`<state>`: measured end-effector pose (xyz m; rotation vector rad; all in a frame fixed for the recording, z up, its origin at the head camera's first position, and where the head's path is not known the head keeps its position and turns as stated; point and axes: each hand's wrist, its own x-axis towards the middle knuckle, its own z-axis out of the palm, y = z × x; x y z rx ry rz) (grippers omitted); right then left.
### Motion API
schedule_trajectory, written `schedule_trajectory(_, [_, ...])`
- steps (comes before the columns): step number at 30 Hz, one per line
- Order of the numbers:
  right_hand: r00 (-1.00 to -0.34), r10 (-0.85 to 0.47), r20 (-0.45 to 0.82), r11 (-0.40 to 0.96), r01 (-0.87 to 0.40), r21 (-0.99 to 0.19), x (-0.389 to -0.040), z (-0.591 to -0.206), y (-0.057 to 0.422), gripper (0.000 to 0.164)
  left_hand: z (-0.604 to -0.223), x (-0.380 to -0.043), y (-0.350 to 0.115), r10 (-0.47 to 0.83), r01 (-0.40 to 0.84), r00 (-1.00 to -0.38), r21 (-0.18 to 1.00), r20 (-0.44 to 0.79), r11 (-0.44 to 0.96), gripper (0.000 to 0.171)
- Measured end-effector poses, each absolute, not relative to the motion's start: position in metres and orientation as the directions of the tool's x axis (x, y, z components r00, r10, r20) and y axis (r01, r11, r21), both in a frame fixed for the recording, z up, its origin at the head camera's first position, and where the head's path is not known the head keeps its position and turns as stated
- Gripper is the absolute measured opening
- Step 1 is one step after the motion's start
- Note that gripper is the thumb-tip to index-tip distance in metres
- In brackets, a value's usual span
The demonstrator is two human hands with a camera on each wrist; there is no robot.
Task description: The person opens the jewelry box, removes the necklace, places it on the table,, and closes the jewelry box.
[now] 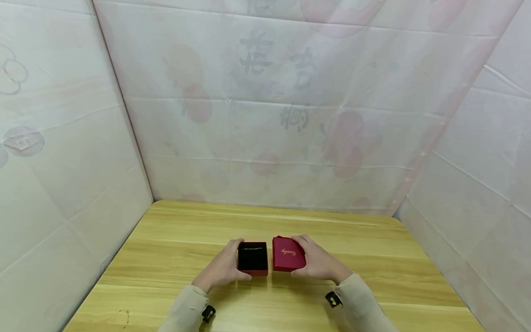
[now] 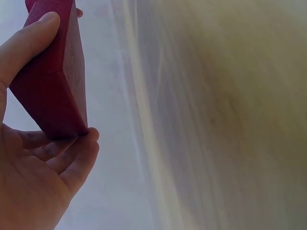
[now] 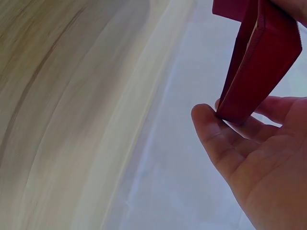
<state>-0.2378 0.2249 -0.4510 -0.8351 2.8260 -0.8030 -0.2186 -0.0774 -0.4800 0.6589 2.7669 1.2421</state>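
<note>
My left hand (image 1: pixel 225 264) grips the base of a small red jewelry box (image 1: pixel 259 273) by its left side, thumb at the front and fingers at the back. Its inside is black, and a thin shiny strip (image 1: pixel 252 249) lies across the back of the lining. In my right hand (image 1: pixel 317 260) is the red box lid (image 1: pixel 286 253), gold lettering facing up, held between thumb and fingers from its right side. A narrow gap parts lid and base. Each wrist view shows fingers around a red box half: base (image 2: pixel 43 91) in the left, lid (image 3: pixel 261 62) in the right.
A wood-grain table (image 1: pixel 174 235) lies under both hands. Pale printed cloth (image 1: pixel 249 138) hangs behind it and at both sides. Each sleeve has a black clip (image 1: pixel 209 314) near the wrist.
</note>
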Motion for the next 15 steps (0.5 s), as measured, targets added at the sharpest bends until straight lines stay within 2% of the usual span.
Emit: schedule_trajectory(15, [-0.857,-0.512,0.051,0.738,-0.469,-0.486,-0.237,-0.453,0.243,0.092,-0.485,-0.22,-0.086,0.424,0.395,-0.895,0.684,0.136,0.614,0.099])
